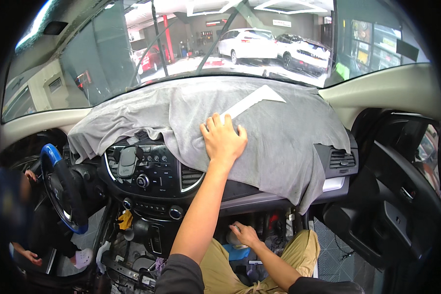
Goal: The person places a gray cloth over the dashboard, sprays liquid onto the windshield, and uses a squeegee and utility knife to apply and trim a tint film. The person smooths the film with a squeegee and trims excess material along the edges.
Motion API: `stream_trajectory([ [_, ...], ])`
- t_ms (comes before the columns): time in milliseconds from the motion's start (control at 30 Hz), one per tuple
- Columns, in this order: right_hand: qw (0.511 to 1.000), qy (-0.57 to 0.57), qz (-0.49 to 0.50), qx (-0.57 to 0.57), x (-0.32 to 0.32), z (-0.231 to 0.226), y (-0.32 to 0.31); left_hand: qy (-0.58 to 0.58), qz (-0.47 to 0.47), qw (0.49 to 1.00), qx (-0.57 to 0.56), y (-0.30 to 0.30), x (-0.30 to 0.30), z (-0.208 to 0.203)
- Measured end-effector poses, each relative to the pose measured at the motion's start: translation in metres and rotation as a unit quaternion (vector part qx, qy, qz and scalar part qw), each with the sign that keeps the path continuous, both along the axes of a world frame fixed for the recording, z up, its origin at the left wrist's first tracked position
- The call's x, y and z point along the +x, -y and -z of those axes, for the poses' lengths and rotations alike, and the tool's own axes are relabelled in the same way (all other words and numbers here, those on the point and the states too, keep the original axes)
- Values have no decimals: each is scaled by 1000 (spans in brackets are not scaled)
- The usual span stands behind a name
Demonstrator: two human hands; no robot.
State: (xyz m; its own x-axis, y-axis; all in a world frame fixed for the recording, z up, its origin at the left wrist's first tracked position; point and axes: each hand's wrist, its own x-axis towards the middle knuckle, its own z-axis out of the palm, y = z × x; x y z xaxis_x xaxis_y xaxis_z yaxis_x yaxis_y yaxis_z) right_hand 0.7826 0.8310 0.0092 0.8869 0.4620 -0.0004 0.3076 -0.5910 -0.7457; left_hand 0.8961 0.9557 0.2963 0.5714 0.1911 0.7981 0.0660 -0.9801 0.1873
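A grey cloth (279, 142) is draped over the car's dashboard. On it lies a flat white tool (250, 103) with a long handle and a wide angled end toward the windscreen. My left hand (224, 139) rests palm down on the cloth, fingers spread, their tips at the tool's near end. Low in the footwell, between my knees, my right hand (246, 236) curls around a pale translucent container (235, 238). Its exact kind is unclear. Something blue (237, 252) shows just below it.
A phone holder (127, 161) sits on the centre console, left of my arm. Beyond it is a blue-and-black steering wheel (59, 188), with another person (22, 210) beside it. Bare metal framework (132, 274) shows at lower left. An open door (387, 196) stands right.
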Motion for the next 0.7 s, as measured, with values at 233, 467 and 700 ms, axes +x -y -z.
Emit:
stream_trajectory([
  [233, 990, -83, 35, 112, -25, -95, 62, -7, 1, 1000, -2, 4, 3, -4],
  [467, 883, 86, -31, 461, -64, -244, 132, -30, -25, 999, 16, 0, -4, -7],
  [700, 882, 261, 188, 343, -26, -305, 181, -7, 1, 1000, 24, 0, -1, -2],
])
